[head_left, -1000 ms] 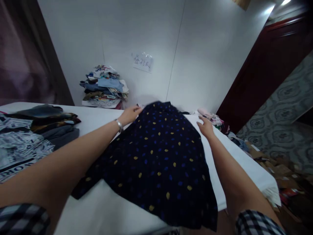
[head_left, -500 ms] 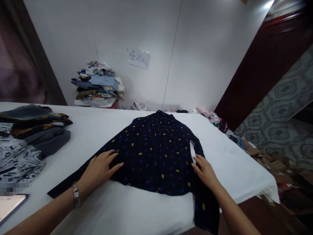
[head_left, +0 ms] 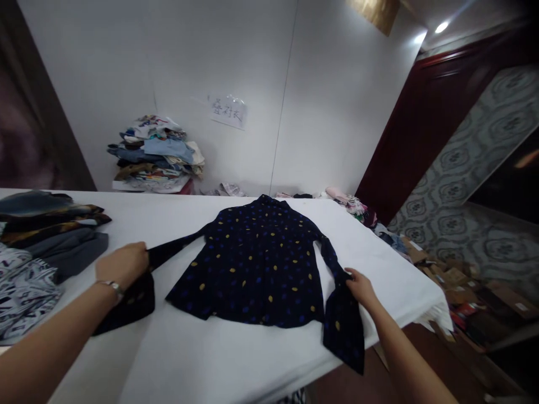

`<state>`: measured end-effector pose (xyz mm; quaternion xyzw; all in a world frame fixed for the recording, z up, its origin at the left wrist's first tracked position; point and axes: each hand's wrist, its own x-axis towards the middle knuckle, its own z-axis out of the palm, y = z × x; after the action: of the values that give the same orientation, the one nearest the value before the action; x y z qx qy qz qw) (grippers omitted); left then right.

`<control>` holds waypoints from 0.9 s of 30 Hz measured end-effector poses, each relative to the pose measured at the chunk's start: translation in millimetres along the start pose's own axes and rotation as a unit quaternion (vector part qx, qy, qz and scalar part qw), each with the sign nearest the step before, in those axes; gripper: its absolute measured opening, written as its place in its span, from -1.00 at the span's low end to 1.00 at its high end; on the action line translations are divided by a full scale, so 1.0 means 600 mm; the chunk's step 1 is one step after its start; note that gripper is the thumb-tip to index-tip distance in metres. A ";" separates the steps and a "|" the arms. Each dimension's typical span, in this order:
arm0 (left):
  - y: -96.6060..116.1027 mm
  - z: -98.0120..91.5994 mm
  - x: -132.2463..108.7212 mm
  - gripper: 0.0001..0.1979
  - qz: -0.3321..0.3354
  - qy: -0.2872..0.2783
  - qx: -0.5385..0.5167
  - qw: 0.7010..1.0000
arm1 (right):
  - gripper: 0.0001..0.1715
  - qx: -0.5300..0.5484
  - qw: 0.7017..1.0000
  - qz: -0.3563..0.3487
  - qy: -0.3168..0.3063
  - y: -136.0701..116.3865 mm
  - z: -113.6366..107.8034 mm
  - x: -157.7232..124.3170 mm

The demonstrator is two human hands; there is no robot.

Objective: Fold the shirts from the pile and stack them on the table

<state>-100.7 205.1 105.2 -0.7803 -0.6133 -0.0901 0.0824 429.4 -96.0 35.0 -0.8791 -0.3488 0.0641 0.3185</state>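
A dark navy shirt with blue and yellow dots lies flat on the white table, collar toward the wall. My left hand, with a silver bracelet on the wrist, is closed on the shirt's left sleeve and holds it stretched out to the left. My right hand grips the right sleeve, whose end hangs over the table's near edge.
Folded dark and patterned clothes are stacked at the table's left. A tall pile of clothes stands against the white wall under a paper sign. More garments and cardboard boxes lie on the floor at right.
Both hands have left the shirt's body and moved outward. Each has taken hold of a sleeve and pulled it sideways, spreading the shirt.
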 end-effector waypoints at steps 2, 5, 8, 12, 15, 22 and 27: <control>0.016 -0.019 0.005 -0.66 0.022 0.031 0.008 0.999 | -0.48 0.079 0.992 0.052 0.081 -0.002 -0.043 0.043; 0.103 -0.033 -0.035 -0.54 0.160 0.034 -0.071 0.984 | -0.45 0.148 0.960 0.088 0.219 -0.013 -0.114 0.114; 0.208 -0.023 -0.114 -0.53 0.340 -0.056 -0.180 0.921 | -0.40 0.135 0.949 0.086 0.272 -0.036 -0.157 0.161; 0.267 0.014 -0.181 -0.45 0.433 -0.139 -0.214 0.864 | -0.48 0.091 0.980 0.006 0.176 -0.073 -0.117 0.150; 0.271 0.040 -0.181 -0.61 0.424 -0.128 -0.227 0.867 | -0.42 0.078 0.997 -0.010 0.009 -0.092 -0.028 0.105; 0.283 0.019 -0.170 -0.66 0.436 -0.123 -0.190 0.871 | -0.30 0.138 0.973 0.020 -0.185 -0.123 0.096 0.020; 0.251 -0.016 -0.193 -0.68 0.415 -0.073 -0.216 0.881 | -0.43 0.124 0.977 -0.028 -0.174 -0.111 0.061 0.026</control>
<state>18.7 58.5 83.7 -0.9663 -0.2024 -0.1207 -0.1037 390.5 -30.2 47.9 -0.7982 -0.4125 0.2499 0.3610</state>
